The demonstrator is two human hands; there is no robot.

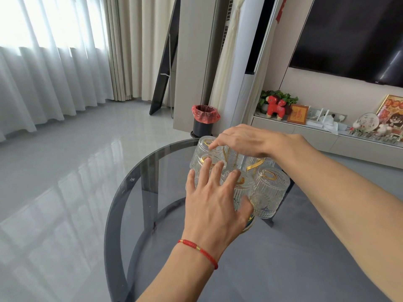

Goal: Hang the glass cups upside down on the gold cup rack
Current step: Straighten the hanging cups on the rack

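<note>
Ribbed glass cups [270, 190] hang upside down on the gold cup rack [254, 165], which stands on a round smoked-glass table [122, 205]. The left hand [214, 205], with a red string bracelet [198, 251] at its wrist, spreads straight fingers over the near cups. The right hand [242, 139] reaches across the top, fingers curved down onto the far cup [206, 144]; whether it grips cannot be told. Behind stands a bin [205, 120] with a red liner.
</note>
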